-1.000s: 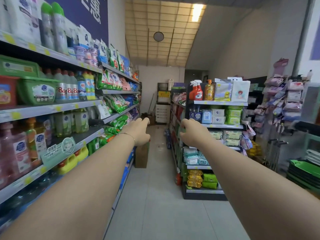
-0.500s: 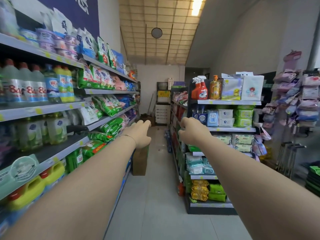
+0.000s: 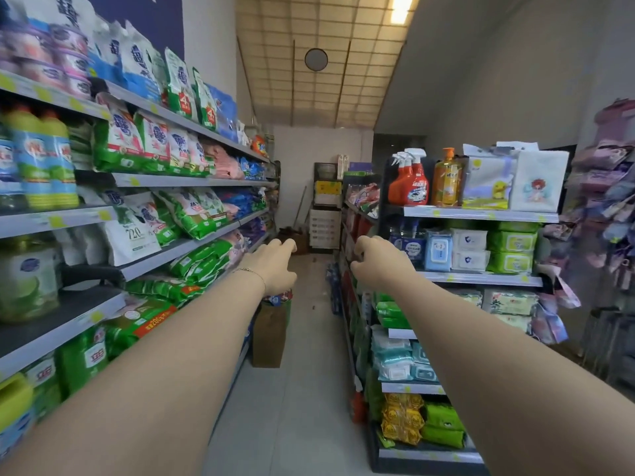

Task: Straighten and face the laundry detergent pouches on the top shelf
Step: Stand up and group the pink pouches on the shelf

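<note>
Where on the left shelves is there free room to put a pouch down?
A bare dark patch lies on the lower shelf, between the big green bottle and the green pouches. The aisle floor is open too. The top shelf is crowded with detergent pouches.

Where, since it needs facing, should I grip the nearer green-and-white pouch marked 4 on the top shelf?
Pinch the green-and-white pouch at its upper corners, coming from the aisle side. It stands upright between close neighbours on the top shelf, so only its top and front show free.
</note>
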The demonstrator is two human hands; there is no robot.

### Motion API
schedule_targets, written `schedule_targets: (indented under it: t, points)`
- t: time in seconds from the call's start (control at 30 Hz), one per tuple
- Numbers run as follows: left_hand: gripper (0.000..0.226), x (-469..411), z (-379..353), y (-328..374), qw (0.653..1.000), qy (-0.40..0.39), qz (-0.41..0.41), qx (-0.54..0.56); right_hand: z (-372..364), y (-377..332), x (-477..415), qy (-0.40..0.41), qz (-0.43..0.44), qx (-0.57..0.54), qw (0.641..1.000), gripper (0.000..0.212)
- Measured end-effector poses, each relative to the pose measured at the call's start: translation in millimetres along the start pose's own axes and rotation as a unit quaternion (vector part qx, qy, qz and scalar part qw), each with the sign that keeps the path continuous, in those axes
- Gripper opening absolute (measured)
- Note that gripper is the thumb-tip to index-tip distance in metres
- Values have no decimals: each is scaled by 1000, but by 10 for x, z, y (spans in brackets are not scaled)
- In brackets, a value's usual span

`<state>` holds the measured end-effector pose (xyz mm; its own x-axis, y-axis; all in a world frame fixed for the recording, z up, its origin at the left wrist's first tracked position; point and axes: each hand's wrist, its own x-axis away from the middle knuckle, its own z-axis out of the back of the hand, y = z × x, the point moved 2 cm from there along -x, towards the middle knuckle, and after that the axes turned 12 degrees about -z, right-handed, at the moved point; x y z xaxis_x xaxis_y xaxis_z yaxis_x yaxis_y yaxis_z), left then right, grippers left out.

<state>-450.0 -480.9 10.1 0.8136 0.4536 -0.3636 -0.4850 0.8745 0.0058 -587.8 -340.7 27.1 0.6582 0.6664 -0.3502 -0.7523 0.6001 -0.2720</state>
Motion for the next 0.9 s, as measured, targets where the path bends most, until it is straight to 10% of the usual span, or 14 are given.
schedule_targets:
  t: [0.9]
  points:
    - [50, -3792, -1332, -2711, 999, 20, -17, 26, -1900, -1064, -4303, 23, 25, 0, 999, 32]
